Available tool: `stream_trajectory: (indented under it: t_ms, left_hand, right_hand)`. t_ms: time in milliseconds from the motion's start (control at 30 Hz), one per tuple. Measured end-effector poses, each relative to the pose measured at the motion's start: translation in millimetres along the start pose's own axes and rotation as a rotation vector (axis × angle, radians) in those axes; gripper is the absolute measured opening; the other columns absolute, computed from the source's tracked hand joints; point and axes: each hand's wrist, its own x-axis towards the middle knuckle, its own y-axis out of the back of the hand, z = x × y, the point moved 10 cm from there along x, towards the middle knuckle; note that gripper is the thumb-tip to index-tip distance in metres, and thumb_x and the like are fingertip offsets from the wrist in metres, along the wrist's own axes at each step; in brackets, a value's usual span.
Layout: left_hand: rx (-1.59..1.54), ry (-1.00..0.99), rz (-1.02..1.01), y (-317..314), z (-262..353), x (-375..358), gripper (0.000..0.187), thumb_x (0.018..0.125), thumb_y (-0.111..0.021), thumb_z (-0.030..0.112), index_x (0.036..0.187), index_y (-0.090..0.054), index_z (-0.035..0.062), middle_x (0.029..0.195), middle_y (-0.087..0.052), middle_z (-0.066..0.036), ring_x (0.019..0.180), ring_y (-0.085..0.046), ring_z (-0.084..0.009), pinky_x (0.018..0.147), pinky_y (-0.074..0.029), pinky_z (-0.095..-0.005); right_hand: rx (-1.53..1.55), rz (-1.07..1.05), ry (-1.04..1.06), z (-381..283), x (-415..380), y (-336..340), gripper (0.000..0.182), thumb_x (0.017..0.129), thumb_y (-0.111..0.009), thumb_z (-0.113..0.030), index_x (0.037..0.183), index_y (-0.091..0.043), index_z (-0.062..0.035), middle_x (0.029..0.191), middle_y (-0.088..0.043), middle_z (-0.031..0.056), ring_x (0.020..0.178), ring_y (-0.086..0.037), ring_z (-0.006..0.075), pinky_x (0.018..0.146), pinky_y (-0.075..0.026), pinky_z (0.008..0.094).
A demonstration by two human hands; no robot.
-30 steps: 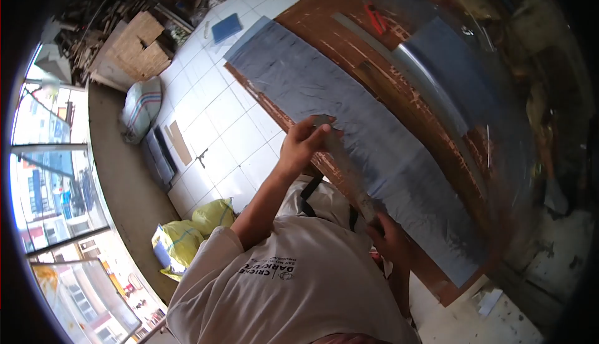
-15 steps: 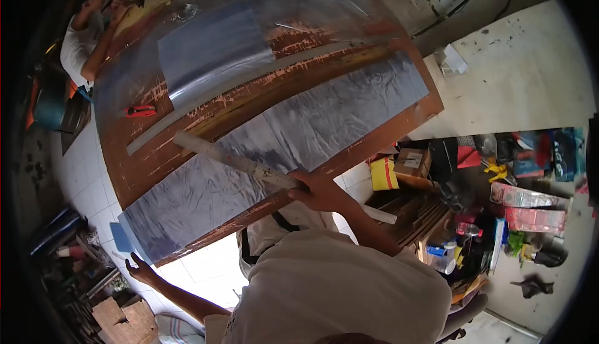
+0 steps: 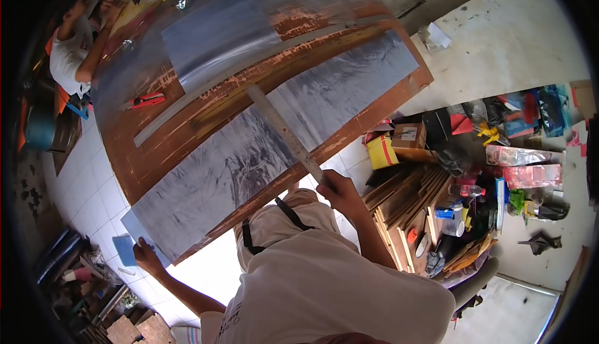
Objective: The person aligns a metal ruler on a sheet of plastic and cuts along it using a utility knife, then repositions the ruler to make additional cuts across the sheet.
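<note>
The person leans over a long brown table whose worn top carries a grey sheet laid along its near edge, running from the far right corner down to the near left end. The right hand is clenched around the near end of a long flat ruler, just past the table's near edge; the ruler lies across the grey sheet, slanting away from the person toward the middle of the table, and seems to rest on the sheet, though whether it presses flat cannot be told. The left hand is stretched out to the near left end of the sheet, its fingers closed on the corner there, beside a small blue piece that shows just past the hand. Farther across the table lies a second, bluish sheet under a clear glossy film, with a narrow pale strip running lengthwise between it and the grey sheet. A red cutter lies on the bare wood near the left part of the table. Another person in a white shirt sits at the far left corner. On the floor to the right stand a yellow box, a cardboard box, a stack of wooden boards and assorted packets.
</note>
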Motion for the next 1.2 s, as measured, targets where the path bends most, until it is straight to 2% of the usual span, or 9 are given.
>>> stream_trajectory:
  t_ms: [33,167,367,467,600,800,900,933,1200]
  left_hand:
    - [-0.25,0.034,-0.086,-8,-13,3,0.039,0.103,-0.058,0.035,0.086,-0.057,0.0005,0.072,-0.061,-0.01,0.052,-0.058,-0.0183,0.046,-0.046,-0.0337]
    - [-0.397,0.177,-0.21,-10,1,0,0.026,0.104,-0.057,0.032,0.099,-0.053,0.007,0.077,-0.059,-0.003,0.05,-0.055,-0.0142,0.042,-0.044,-0.0263]
    - [-0.444,0.164,-0.231,-34,26,1,0.027,0.1,-0.062,0.031,0.089,-0.051,0.0094,0.066,-0.054,-0.001,0.049,-0.051,-0.0093,0.041,-0.037,-0.0246]
    - [-0.46,0.072,-0.183,-46,56,-9,0.028,0.1,-0.064,0.033,0.087,-0.056,0.0085,0.065,-0.05,0.002,0.048,-0.043,-0.0064,0.043,-0.032,-0.0243]
    - [-0.426,-0.051,-0.164,-70,47,3,0.029,0.099,-0.065,0.031,0.09,-0.062,0.0035,0.065,-0.05,0.001,0.052,-0.043,-0.0089,0.046,-0.033,-0.0294]
    - [-0.309,-0.006,-0.148,-71,92,-5,0.027,0.098,-0.064,0.024,0.09,-0.062,-0.0017,0.067,-0.057,-0.006,0.058,-0.049,-0.0143,0.053,-0.04,-0.0335]
    - [-0.342,0.032,-0.181,-84,93,-7,0.028,0.099,-0.065,0.027,0.092,-0.062,0.0,0.07,-0.056,0.0,0.063,-0.047,-0.0094,0.055,-0.038,-0.0297]
    - [-0.324,-0.001,-0.178,-85,100,-7,0.028,0.097,-0.065,0.025,0.092,-0.064,-0.0026,0.067,-0.059,-0.008,0.058,-0.053,-0.0157,0.054,-0.043,-0.0346]
    - [-0.195,0.064,-0.108,-107,109,-9,0.034,0.092,-0.069,0.033,0.093,-0.066,-0.0016,0.081,-0.07,-0.022,0.076,-0.07,-0.0359,0.069,-0.051,-0.0449]
  right_hand:
    - [0.005,0.007,0.043,-4,2,4,0.029,0.092,-0.071,-0.014,0.114,-0.06,0.0019,0.072,-0.053,0.0002,0.06,-0.047,0.0084,0.054,-0.04,0.0288]
    - [-0.105,0.014,0.146,-12,14,23,0.029,0.093,-0.071,-0.015,0.115,-0.061,0.0019,0.073,-0.054,-0.0001,0.061,-0.047,0.0083,0.054,-0.04,0.0286]
    - [-0.03,0.027,0.158,0,20,35,0.028,0.093,-0.07,-0.013,0.116,-0.061,0.0015,0.073,-0.054,-0.0014,0.063,-0.049,0.0078,0.055,-0.041,0.0278]
    - [-0.006,0.017,0.059,10,18,36,0.037,0.09,-0.072,-0.014,0.122,-0.061,-0.0001,0.073,-0.057,0.0095,0.065,-0.051,0.0145,0.062,-0.045,0.033]
    - [0.016,0.012,0.028,11,11,38,0.031,0.091,-0.071,-0.011,0.118,-0.062,0.0003,0.072,-0.055,0.0024,0.065,-0.048,0.0101,0.059,-0.042,0.03]
    - [0.094,-0.01,0.003,18,8,25,0.027,0.093,-0.067,-0.008,0.118,-0.061,0.0009,0.069,-0.056,-0.0017,0.055,-0.046,0.0046,0.048,-0.039,0.0257]
    - [0.097,-0.041,0.003,20,8,17,0.027,0.094,-0.067,-0.008,0.118,-0.061,0.0012,0.069,-0.055,-0.0022,0.055,-0.046,0.0044,0.048,-0.039,0.025]
    - [0.103,-0.04,0.0,21,8,15,0.027,0.094,-0.067,-0.008,0.118,-0.061,0.0013,0.069,-0.055,-0.0022,0.055,-0.046,0.0043,0.048,-0.039,0.0249]
    - [0.085,-0.077,-0.01,10,9,-8,0.027,0.093,-0.066,-0.009,0.118,-0.061,0.0012,0.069,-0.055,-0.002,0.054,-0.048,0.005,0.047,-0.041,0.0247]
